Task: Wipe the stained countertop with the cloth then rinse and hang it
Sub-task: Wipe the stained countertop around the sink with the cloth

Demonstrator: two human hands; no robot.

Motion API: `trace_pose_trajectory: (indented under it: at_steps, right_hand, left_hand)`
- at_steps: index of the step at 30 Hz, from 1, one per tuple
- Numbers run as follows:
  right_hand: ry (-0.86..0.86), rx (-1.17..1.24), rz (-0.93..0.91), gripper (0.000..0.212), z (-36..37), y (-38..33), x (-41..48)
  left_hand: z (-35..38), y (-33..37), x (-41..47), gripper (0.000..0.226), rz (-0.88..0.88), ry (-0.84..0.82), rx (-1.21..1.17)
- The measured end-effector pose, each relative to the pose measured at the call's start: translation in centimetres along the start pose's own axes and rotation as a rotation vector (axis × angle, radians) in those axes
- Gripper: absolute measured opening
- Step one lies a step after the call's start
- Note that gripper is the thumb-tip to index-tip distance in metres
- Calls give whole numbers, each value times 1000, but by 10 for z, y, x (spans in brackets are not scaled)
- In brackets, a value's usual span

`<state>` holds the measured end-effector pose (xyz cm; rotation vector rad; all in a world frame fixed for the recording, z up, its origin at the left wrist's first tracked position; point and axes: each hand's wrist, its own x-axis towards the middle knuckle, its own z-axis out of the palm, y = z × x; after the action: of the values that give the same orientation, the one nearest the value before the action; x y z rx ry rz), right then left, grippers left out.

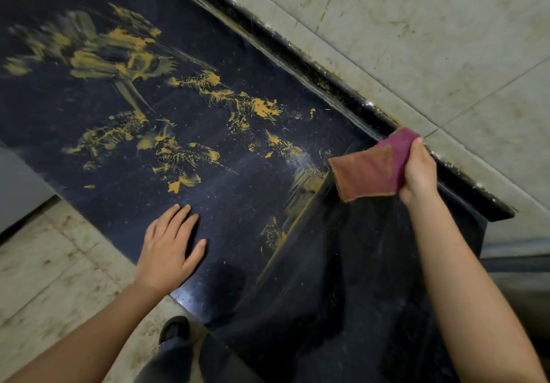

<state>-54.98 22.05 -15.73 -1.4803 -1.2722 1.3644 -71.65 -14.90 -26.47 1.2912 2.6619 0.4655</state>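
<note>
A dark speckled countertop (226,192) runs diagonally through the view, smeared with yellow-orange stains (125,55) over its far and middle parts. My right hand (419,174) grips a folded magenta cloth (372,171) with a brownish stained face, held just above the counter near the back edge. A streaked smear lies right beside the cloth. The stretch of counter nearest me, under my right arm, looks dark and free of yellow. My left hand (171,248) rests flat on the counter's front edge, fingers spread, holding nothing.
A grimy tiled wall (416,40) rises behind the counter's raised black back lip (336,85). Pale dirty floor tiles (44,278) lie below the front edge, where my dark shoe (174,327) shows. A grey cabinet side (18,186) stands at the left.
</note>
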Motion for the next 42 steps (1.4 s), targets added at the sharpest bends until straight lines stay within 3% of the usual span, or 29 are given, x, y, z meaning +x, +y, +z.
trace_pose_trajectory:
  at_steps: [4,9,14,18,20,23,26,31,33,35,38,40,42]
  right_hand:
    - [176,-56,186,29,-7,28,13]
    - [223,-438,-35,40,-17,51,16]
    - [229,-571,-42,40,-19,49,22]
    - [266,-1031,-95,60,-21,44,5]
    - [226,-1186,-209,54,-21,46,-6]
    - [69,-1348,-133,50,-20,56,-15]
    - [30,-1312,-35,47,-25,67,-18]
    - [70,-1187,-85,23,-31,63,-23]
    - [45,-971,-57,18,-30,51,-25]
    - [-12,-547,14,21,-32,33,-26]
    - [-120,-223,248,18,-45,10,-27]
    - [-157,-187,364,18,-56,18,-23]
    - [-63,-349,345,17,-65,39,-22]
  left_hand:
    - [0,0,0,78,6,3,6]
    - [1,0,0,78,3,-1,15]
    - [1,0,1,79,6,-5,14]
    - [2,-1,0,79,0,-12,11]
    - [2,-1,1,79,-1,-10,14]
    - [2,-1,1,79,-2,-20,10]
    - [2,-1,0,79,-4,-15,7]
    - [0,0,-1,80,-17,-14,-2]
    - [0,0,-1,80,-24,-21,-4]
    - [0,0,0,81,-25,-16,1]
    - [0,1,0,81,-26,-26,-3]
    - [1,0,-1,82,-27,-27,-6]
    - [0,0,-1,82,-31,-34,-7]
